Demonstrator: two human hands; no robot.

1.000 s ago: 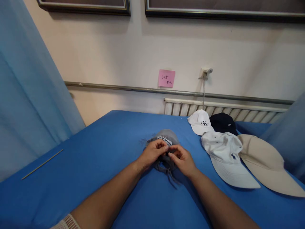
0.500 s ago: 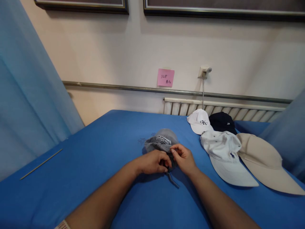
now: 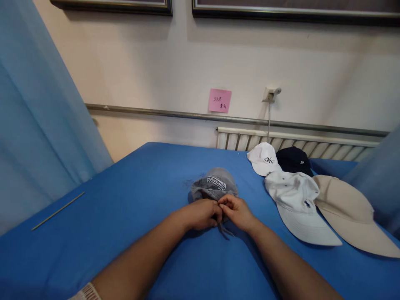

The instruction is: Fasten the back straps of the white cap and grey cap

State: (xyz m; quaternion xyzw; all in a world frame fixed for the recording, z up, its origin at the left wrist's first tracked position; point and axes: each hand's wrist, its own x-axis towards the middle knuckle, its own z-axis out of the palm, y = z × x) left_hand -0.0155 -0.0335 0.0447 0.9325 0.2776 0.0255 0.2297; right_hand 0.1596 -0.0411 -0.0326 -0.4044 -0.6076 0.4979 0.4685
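A grey baseball cap (image 3: 229, 178) with white lettering lies on the blue-covered table, its near edge under my fingers. My left hand (image 3: 203, 213) has its fingers curled and pinched at that edge. A thin dark strap (image 3: 224, 232) hangs from beneath those fingertips, its loose ends on the cover. From the other side, my right hand (image 3: 239, 212) pinches thumb and finger together right beside the left fingertips. The fingers hide the exact spot of the strap where the two hands meet.
To the right lie a small white cap (image 3: 262, 158), a black cap (image 3: 292, 159), a larger white cap (image 3: 293, 200) and a beige cap (image 3: 343, 200). A thin stick (image 3: 58, 211) rests at left on the blue cover (image 3: 125, 200). A radiator (image 3: 243, 139) stands behind.
My right hand has moved slightly left and down from the cap's edge, bringing its fingertips against my left hand's. The strap ends hang differently. The view has shifted slightly.
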